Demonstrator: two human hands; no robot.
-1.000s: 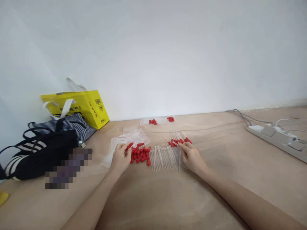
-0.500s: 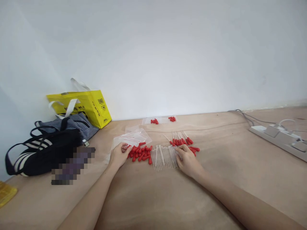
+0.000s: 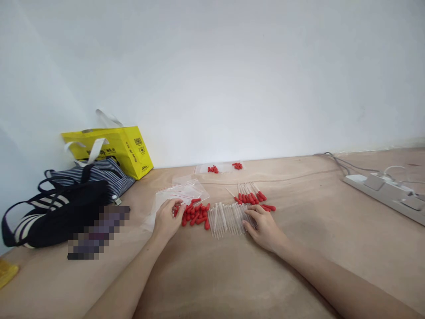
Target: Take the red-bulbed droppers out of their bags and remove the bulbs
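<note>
My left hand (image 3: 168,219) is at the left edge of a pile of red rubber dropper bulbs (image 3: 198,213), its thumb and fingers curled round one red bulb (image 3: 175,210). To the right of the pile lies a row of clear dropper tubes (image 3: 226,219), side by side on the table. Over the right end of that row rests my right hand (image 3: 264,226), thumb and forefinger apart, touching the tubes. Just beyond it are several assembled droppers (image 3: 249,195), red bulbs toward me and clear stems pointing away.
Clear zip bags (image 3: 181,192) lie behind the bulb pile. Another bag with red-bulbed droppers (image 3: 219,168) sits by the wall. At left stand a yellow bag (image 3: 137,150), a striped bag (image 3: 106,173) and a black bag (image 3: 73,199). A white power strip (image 3: 385,195) with cables is at right.
My right hand's thumb and forefinger have parted, and the hand has shifted slightly right. My left hand has closed round a bulb at the pile's edge. The view has shifted slightly.
</note>
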